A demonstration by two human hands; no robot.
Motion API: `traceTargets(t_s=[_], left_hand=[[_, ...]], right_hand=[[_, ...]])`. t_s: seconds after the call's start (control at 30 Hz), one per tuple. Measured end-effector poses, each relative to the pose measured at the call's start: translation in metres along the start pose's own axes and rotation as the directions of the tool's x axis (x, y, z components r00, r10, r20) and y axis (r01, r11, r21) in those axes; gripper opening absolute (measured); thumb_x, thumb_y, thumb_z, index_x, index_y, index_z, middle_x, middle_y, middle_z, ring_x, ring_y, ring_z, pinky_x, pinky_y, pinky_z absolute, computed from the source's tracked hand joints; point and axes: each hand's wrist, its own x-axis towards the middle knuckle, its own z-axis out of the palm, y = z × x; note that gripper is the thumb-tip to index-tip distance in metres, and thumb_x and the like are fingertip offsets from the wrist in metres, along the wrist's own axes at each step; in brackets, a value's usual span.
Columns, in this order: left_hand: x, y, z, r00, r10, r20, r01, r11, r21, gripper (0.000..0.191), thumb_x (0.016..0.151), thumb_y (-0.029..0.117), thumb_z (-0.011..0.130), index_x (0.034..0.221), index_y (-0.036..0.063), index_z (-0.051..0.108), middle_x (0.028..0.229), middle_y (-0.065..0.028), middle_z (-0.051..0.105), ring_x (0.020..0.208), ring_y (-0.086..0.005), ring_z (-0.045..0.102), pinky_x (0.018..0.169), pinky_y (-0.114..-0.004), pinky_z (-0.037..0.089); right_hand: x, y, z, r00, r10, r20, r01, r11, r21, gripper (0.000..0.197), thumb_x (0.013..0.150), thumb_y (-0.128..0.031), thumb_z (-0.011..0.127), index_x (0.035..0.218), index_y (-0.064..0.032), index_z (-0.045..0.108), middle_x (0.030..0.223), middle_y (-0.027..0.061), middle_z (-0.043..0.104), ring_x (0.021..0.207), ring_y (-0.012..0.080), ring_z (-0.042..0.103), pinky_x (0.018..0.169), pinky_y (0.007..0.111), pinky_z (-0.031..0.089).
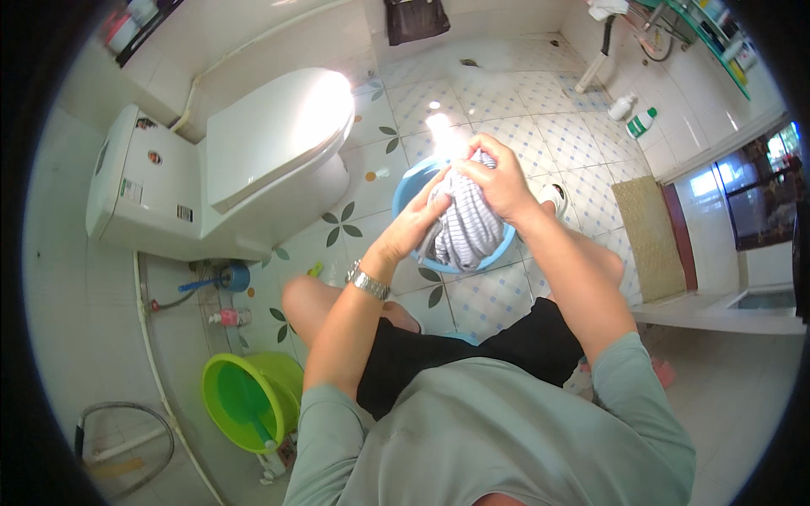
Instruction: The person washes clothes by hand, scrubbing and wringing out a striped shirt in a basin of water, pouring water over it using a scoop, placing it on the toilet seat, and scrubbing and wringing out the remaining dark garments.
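Note:
A striped grey-and-white cloth (467, 228), bunched up, is held between both hands above a light blue plastic basin (408, 183) on the tiled floor. My left hand (421, 218), with a metal-band wristwatch (368, 281) at its wrist, grips the cloth's left side. My right hand (497, 177) has its fingers closed on the upper right part of the cloth. The fabric hangs toward the near rim of the basin and hides most of the inside. Glare covers the area just beyond the fingertips.
A white toilet (272, 139) stands at the left. Nearer are a green bucket (212, 424), a pink bottle (234, 317) and a blue brush holder (235, 277). Two bottles, one green and white (641, 123), stand by the right wall, near a beige mat (648, 240).

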Motion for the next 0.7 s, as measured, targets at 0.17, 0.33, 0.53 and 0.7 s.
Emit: traceTargets(t_s=[0.17,0.33,0.53,0.7], left_hand=[[-0.015,-0.009,0.022,0.985,-0.168,0.043,0.171,0.98,-0.1,0.077,0.089,0.03,0.073,0.146,-0.0042,0.035,0.139,-0.0108,0.051,0.127,-0.0202,0.049,0.108,-0.034,0.039],[-0.004,-0.026,0.041,0.984,-0.143,-0.103,0.104,0.942,-0.319,0.053,0.091,0.013,0.064,0.137,-0.0049,0.046,0.134,-0.0135,0.054,0.12,-0.0208,0.054,0.1,-0.036,0.045],[0.012,-0.035,0.029,0.899,-0.118,-0.423,-0.109,0.874,-0.474,0.041,0.093,0.02,0.057,0.126,-0.0041,0.054,0.123,-0.0131,0.061,0.112,-0.0229,0.06,0.096,-0.037,0.049],[0.026,-0.027,0.033,0.841,-0.06,-0.537,-0.166,0.918,-0.361,0.032,0.092,0.02,0.058,0.116,-0.0016,0.06,0.11,-0.0109,0.066,0.104,-0.0218,0.063,0.093,-0.037,0.051]], right_hand=[[0.0,0.014,0.021,0.986,-0.055,-0.157,0.011,0.964,-0.266,0.021,0.078,-0.016,0.072,0.089,-0.0038,0.06,0.088,0.0098,0.069,0.078,0.0215,0.066,0.073,0.035,0.052],[0.008,0.026,0.032,0.98,0.064,-0.188,-0.097,0.981,-0.171,0.055,0.079,-0.028,0.074,0.124,-0.0026,0.055,0.112,0.0198,0.065,0.106,0.0305,0.063,0.09,0.039,0.05],[-0.025,0.013,0.018,0.998,-0.027,-0.063,0.011,0.971,-0.24,0.073,0.094,-0.039,0.064,0.147,0.0016,0.036,0.144,0.0259,0.045,0.135,0.0342,0.043,0.112,0.04,0.032],[-0.053,-0.002,0.033,0.973,0.229,-0.028,-0.184,0.843,0.506,0.064,0.103,-0.046,0.047,0.148,-0.0011,0.036,0.145,0.013,0.046,0.134,0.0198,0.043,0.112,0.034,0.033]])
